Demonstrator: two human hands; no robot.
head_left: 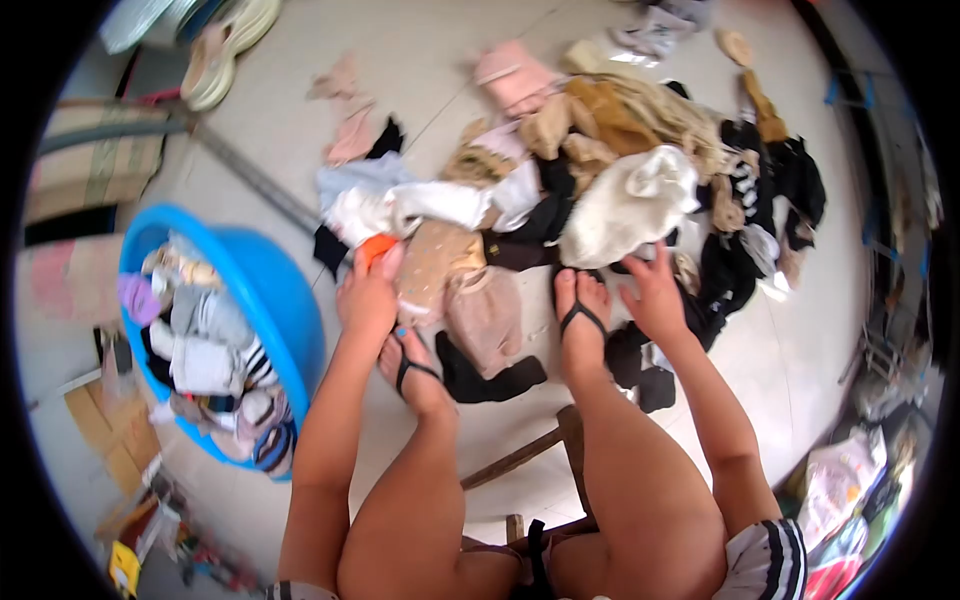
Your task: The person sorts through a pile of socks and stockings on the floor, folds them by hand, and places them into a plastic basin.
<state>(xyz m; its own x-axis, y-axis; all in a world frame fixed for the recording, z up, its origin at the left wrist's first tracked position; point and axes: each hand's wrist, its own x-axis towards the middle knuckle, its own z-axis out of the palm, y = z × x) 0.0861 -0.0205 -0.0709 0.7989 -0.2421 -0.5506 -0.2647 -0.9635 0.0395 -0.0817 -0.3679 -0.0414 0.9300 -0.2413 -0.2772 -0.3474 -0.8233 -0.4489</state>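
Note:
My left hand (368,292) is at the left edge of the spread of socks, its fingers closed on a small orange item (378,247). Right beside it lies a tan dotted sock (436,262), with a pinkish-beige one (484,318) next to that. My right hand (655,292) has its fingers spread, close to the lower edge of a large white knitted piece (628,208) and over dark socks. Whether its fingertips touch the white piece, I cannot tell. Mustard and beige pieces (620,112) are heaped further away.
On the left stands a blue basin (262,290) full of rolled and folded socks. My sandalled feet are between my hands. Pink pieces (512,76) lie at the far side, black socks (728,275) to the right. Shoes (222,55) are at the upper left, bags (840,485) at the lower right.

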